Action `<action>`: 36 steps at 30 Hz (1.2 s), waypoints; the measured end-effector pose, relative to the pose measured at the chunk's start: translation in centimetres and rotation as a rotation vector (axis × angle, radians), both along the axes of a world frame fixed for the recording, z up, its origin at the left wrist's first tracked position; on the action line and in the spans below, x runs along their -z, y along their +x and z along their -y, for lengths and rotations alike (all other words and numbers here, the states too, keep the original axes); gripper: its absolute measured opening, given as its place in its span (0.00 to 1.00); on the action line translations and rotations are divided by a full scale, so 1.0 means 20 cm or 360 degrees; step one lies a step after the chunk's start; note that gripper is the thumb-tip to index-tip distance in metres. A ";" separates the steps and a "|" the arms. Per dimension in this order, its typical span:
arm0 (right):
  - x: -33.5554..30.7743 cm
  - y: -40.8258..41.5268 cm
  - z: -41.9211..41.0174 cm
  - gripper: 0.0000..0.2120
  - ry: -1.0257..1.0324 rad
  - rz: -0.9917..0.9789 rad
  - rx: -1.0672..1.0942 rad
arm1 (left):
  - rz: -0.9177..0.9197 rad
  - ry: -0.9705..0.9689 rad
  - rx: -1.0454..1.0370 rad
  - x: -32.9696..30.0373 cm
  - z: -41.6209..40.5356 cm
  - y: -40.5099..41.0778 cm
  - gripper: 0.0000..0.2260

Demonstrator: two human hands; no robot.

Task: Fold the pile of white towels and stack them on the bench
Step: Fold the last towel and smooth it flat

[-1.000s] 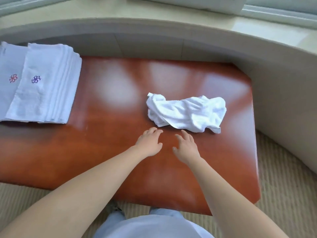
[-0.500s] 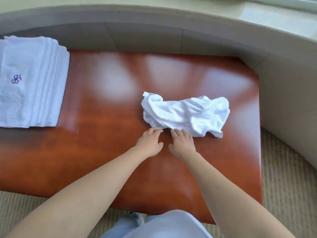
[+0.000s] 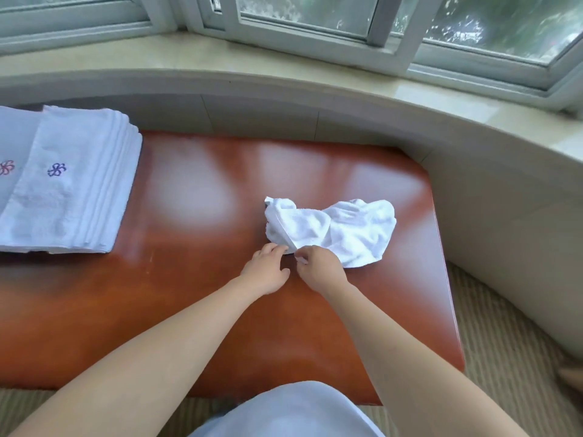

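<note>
Bare bench between towel stack at left and crumpled towel at right. Curved sill wall hems the far and right sides.
</note>
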State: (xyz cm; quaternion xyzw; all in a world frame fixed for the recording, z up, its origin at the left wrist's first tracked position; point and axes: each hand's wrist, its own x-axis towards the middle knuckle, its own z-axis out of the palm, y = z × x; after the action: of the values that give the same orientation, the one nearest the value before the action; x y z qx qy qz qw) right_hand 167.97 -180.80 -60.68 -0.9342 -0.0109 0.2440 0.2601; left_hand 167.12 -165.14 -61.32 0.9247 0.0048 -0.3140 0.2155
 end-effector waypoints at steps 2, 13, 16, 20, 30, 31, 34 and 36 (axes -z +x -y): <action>-0.11 -0.06 -0.06 0.15 0.0049 0.0061 0.0083 | 0.0042 -0.0005 0.0000 -0.07 -0.06 -0.05 0.28; -0.61 -0.41 -0.46 0.10 0.0269 0.0316 0.0142 | 0.0254 -0.0144 -0.0019 -0.33 -0.44 -0.43 0.29; -0.70 -0.49 -0.55 0.10 0.0341 0.0385 0.0130 | 0.0298 -0.0136 -0.0042 -0.34 -0.53 -0.51 0.28; -0.79 -0.56 -0.64 0.10 0.0486 0.0455 0.0109 | 0.0341 -0.0150 -0.0142 -0.36 -0.66 -0.60 0.22; -1.01 -0.45 -0.62 0.12 0.1203 0.0354 0.0350 | 0.0398 0.0155 -0.0272 -0.72 -0.98 -0.50 0.11; -1.03 -0.41 -0.59 0.12 0.1283 0.0346 0.0425 | 0.0489 0.0088 -0.0343 -0.78 -0.99 -0.46 0.11; -1.04 -0.29 -0.43 0.10 0.1403 0.0397 0.0745 | 0.1003 -0.0050 -0.0567 -0.85 -0.91 -0.34 0.11; -0.99 -0.23 -0.30 0.11 0.1333 0.0445 0.0950 | 0.1212 0.0029 -0.0590 -0.84 -0.80 -0.26 0.18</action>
State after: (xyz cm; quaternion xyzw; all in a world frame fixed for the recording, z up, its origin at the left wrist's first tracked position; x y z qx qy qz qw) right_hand 163.32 -174.77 -40.96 -0.7365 0.1245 0.0073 0.6649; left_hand 161.86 -149.08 -44.58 0.9600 0.0938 0.0944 0.2465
